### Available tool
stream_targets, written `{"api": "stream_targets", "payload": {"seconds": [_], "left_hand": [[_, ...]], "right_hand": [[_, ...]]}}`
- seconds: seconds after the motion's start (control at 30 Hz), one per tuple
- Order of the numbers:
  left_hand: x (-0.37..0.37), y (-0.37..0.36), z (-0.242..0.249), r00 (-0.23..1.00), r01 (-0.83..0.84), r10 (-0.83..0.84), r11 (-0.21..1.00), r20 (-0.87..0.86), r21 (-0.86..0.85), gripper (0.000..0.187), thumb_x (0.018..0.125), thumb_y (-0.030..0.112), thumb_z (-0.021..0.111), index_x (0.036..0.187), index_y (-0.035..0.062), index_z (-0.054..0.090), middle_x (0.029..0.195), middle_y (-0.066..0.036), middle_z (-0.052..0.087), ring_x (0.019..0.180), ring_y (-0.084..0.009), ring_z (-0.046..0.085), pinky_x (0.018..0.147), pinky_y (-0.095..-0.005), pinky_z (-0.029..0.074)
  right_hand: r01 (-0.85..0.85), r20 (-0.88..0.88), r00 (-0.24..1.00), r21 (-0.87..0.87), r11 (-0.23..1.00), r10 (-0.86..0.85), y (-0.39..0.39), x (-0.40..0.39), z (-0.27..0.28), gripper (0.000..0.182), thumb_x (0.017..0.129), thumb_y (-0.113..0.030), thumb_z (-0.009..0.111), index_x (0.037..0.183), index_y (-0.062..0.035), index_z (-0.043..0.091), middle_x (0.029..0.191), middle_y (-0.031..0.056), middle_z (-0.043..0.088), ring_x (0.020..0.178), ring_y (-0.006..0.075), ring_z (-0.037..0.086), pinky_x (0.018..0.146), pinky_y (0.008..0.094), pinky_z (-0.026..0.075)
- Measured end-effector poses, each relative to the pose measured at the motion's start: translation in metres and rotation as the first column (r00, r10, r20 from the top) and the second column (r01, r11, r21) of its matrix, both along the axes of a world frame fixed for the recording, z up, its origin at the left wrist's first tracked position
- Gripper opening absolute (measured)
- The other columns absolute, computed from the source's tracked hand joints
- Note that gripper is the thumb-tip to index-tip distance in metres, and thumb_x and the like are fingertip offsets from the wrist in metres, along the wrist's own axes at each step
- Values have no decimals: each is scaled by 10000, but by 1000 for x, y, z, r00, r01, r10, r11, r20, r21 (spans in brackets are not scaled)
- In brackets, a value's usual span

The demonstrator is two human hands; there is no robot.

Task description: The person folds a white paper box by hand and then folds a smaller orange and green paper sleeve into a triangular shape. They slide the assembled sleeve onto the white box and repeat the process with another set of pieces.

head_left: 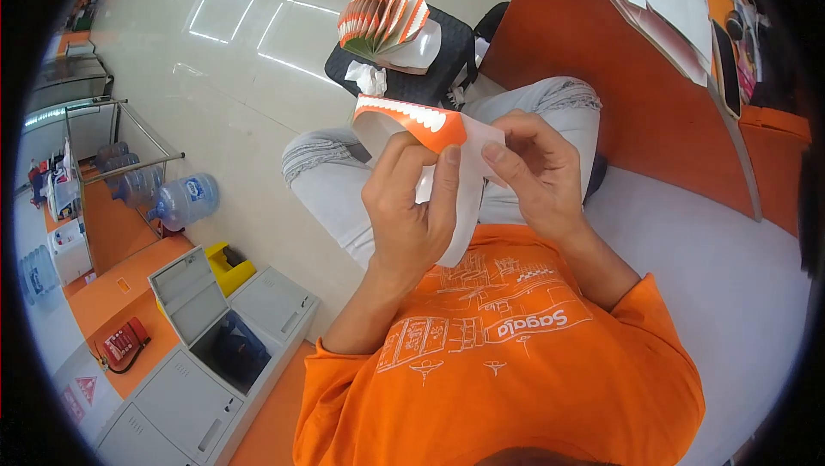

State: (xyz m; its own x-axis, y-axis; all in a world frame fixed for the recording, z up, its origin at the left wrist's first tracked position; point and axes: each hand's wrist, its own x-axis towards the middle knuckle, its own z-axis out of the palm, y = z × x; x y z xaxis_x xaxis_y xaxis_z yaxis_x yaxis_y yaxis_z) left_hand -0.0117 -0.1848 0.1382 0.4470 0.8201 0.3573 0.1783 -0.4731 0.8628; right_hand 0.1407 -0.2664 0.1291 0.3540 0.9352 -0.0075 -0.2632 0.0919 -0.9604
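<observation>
An orange strip with a white scalloped pattern (411, 116) curves between my hands, with white backing paper (464, 208) hanging down from it. My left hand (412, 195) pinches the orange end between thumb and fingers. My right hand (537, 169) pinches the white paper just to the right of that end. Beyond the hands, a fanned stack of orange and white pieces (378, 23) rests on a black case or bag (447, 83), beside a crumpled white paper (368, 79).
A reddish-brown panel (636, 105) stands at the right. Grey lockers (185, 397), one with its door raised, are at the lower left, near a yellow object (228, 270). Water bottles (189, 199) and a fire extinguisher (125, 341) are at the left.
</observation>
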Motion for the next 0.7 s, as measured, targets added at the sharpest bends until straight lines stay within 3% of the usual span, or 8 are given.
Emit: {"api": "stream_targets", "payload": {"seconds": [0.1, 0.17, 0.3, 0.37, 0.43, 0.53, 0.67, 0.7], "left_hand": [[4, 0, -1, 999, -7, 6, 1000, 34, 30, 89, 910, -29, 727, 868, -34, 649, 853, -146, 661, 719, -279, 655, 638, -338, 479], [4, 1, -1, 998, -8, 6, 999, 69, 36, 90, 909, -29, 728, 862, -33, 652, 860, -147, 667, 721, -275, 658, 638, -337, 479], [5, 2, 3, 998, -20, 18, 999, 58, 25, 71, 900, -36, 748, 956, -39, 704, 896, -141, 701, 760, -249, 681, 672, -327, 508], [6, 0, -1, 997, -39, 36, 998, 63, 53, 103, 899, -46, 750, 997, -41, 721, 911, -134, 715, 782, -229, 691, 685, -315, 518], [6, -3, -6, 965, -67, 106, 984, 240, -166, 168, 900, -77, 747, 1063, -42, 734, 955, -129, 745, 848, -197, 721, 725, -285, 539], [6, -6, -3, 946, -4, 83, 970, 315, -244, 185, 898, -102, 741, 1073, -43, 732, 994, -133, 761, 893, -177, 737, 754, -269, 551], [2, -8, -1, 964, -50, 85, 989, 252, -140, 181, 889, -94, 752, 1063, -48, 735, 995, -157, 764, 903, -198, 756, 767, -270, 562], [2, -8, 2, 979, -85, 92, 995, 184, -48, 178, 882, -97, 755, 1052, -45, 743, 982, -161, 763, 882, -204, 754, 755, -270, 561]], "right_hand": [[-30, -7, 1000, 38, 999, 30, 0, 2, 0, 153, 1023, -89, 683, 1152, -8, 682, 1023, 18, 655, 928, 72, 607, 816, 240, 501], [-19, 78, 997, 114, 993, 10, 2, 2, -2, 154, 1018, -76, 674, 1157, -12, 679, 1023, 37, 644, 926, 92, 604, 807, 241, 490], [22, 124, 991, 169, 985, -44, 7, 0, -3, 145, 983, -44, 692, 1124, -13, 691, 1029, 62, 643, 929, 116, 615, 792, 250, 489], [65, 324, 934, 255, 965, -149, 8, 2, 2, 112, 943, -23, 724, 1053, -4, 712, 997, 75, 655, 893, 136, 627, 769, 259, 497], [60, 357, 923, 238, 969, -144, 7, 3, 5, 92, 929, -11, 731, 1019, 3, 719, 976, 82, 663, 867, 139, 633, 752, 263, 501], [51, 413, 898, 244, 968, -151, 11, 3, 10, 70, 913, 1, 739, 981, 17, 729, 940, 89, 677, 820, 145, 642, 724, 268, 507], [45, 415, 897, 262, 964, -155, 13, 1, 12, 82, 900, 13, 754, 980, 26, 738, 943, 87, 682, 804, 134, 646, 710, 250, 508], [46, 414, 897, 262, 964, -155, 14, 0, 12, 82, 900, 13, 754, 980, 26, 738, 943, 87, 682, 804, 134, 646, 710, 250, 508]]}}
